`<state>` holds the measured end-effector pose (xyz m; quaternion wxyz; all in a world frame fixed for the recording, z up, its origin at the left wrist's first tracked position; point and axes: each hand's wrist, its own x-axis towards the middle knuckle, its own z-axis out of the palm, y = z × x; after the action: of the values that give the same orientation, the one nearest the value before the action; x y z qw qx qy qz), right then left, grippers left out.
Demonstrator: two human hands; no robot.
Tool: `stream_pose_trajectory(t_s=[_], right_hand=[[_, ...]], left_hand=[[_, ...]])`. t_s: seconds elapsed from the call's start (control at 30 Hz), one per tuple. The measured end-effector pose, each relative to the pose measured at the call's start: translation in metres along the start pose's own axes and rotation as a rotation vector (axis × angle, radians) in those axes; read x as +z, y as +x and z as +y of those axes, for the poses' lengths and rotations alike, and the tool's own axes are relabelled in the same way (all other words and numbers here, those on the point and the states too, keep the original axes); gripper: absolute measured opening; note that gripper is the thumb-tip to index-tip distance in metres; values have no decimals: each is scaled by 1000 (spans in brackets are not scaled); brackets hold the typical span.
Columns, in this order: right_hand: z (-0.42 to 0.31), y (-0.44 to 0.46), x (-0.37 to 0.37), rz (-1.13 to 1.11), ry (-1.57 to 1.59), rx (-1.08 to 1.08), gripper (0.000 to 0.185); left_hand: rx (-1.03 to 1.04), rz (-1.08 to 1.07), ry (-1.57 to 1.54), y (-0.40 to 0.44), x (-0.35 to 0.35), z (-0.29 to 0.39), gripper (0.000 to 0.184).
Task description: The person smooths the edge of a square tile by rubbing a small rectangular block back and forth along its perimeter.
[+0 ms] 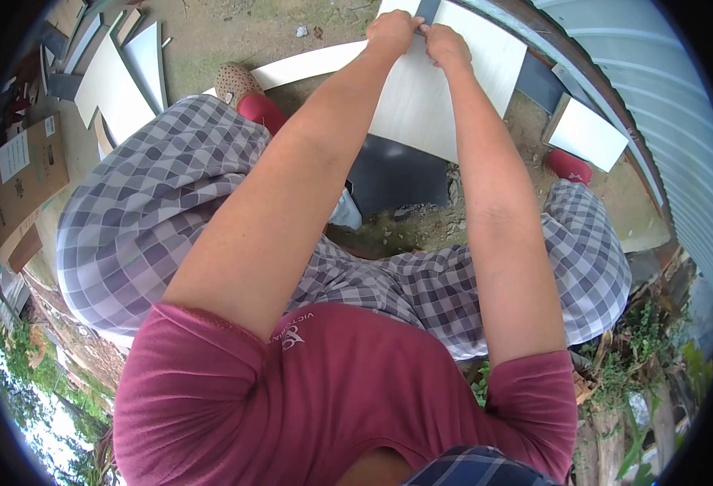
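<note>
- left hand (392, 32): fingers curled, extended tip at the near end of the dark strip (429, 10); whether it pinches or only presses, cannot be told.
- right hand (447, 45): fingers folded, tips at the same end, just beside the left hand; grip likewise unclear.
- dark strip: located at the far part of the white board (421, 113), running out of view at the top. hands set close together probably limit sideways slip.
- arms: both reach far forward, presumably because the contact point lies beyond the knees.
- white board: flat face up, between the feet; this likely gives access from both sides.
- dark panel (397, 174): at the board's near edge, partly covered by it.
- white strip (312, 65): extends left from the board.
- surface: bare, gritty ground (211, 28), with a small white panel (587, 134) at right.
- surroundings: loose boards (112, 91) and a cardboard box (32, 174) at left; corrugated metal sheet (644, 61) at right; green plants (644, 340) behind the right knee.
</note>
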<state>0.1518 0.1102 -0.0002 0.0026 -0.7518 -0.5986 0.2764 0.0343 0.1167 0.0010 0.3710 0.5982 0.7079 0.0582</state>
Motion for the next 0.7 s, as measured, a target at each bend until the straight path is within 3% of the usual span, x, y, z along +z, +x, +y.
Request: stream_pose_trajectory(t_s=[0.07, 0.17, 0.27, 0.33, 0.43, 0.7], right_hand=[[1, -16, 2, -123, 14, 97, 40], [6, -44, 12, -133, 6, 90, 40], [7, -75, 14, -149, -34, 83, 39], [10, -92, 20, -152, -20, 77, 39], [16, -116, 37, -134, -14, 41, 40], [21, -163, 60, -186, 25, 15, 42]], left_hand=[[70, 37, 18, -9, 12, -10, 40], [21, 0, 53, -40, 17, -18, 39], [211, 109, 117, -62, 28, -31, 37], [1, -71, 16, -84, 24, -30, 43], [-51, -155, -115, -111, 25, -40, 40], [10, -163, -187, -152, 36, -75, 38]])
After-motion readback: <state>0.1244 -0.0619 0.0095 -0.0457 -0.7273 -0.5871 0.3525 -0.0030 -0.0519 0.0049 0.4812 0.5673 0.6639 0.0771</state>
